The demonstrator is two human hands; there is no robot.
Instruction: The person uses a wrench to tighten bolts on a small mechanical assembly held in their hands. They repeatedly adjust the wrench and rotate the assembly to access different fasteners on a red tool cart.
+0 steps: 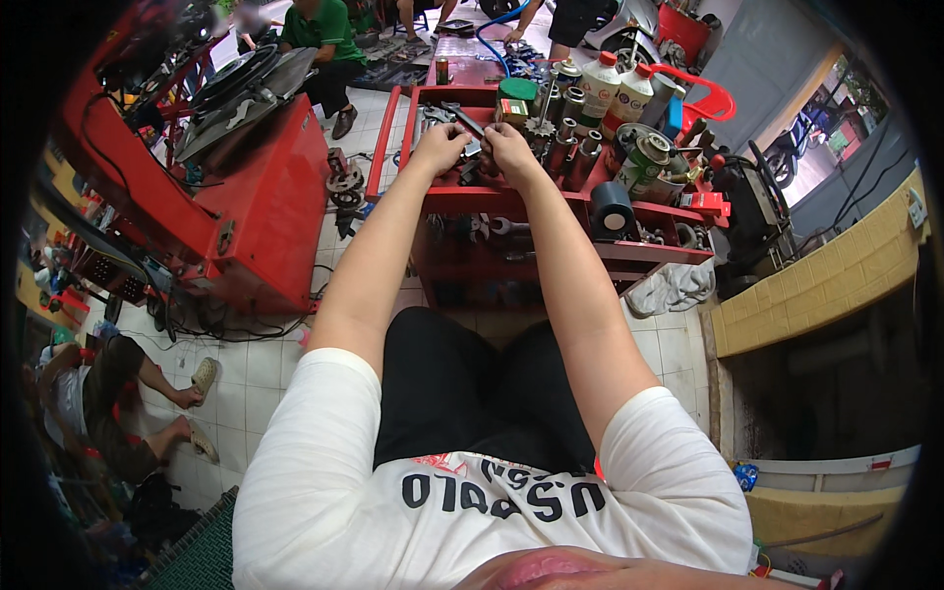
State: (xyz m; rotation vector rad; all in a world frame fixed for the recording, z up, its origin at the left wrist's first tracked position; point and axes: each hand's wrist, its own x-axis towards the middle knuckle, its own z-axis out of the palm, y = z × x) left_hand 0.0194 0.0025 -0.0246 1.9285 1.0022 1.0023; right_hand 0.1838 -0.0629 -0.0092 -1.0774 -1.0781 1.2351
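Arms (362,265) stretch over a cart (470,205), right hand (509,154) clasping a dark bar (468,121), left hand (439,149) curled, hold unclear.

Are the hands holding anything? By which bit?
The right hand seems to hold a dark, narrow thing by its near end. Whether the left hand holds it too cannot be told.

I'm seeing the cart's red-painted metal tray (472,204) shining glossily; the slim held tool (466,120) is looking like dark metal. Sockets (588,147) are gleaming smooth, white bottles (597,88) are showing slick plastic, the shirt (315,442) is looking like matt cloth, and floor tiles (270,359) are glinting.
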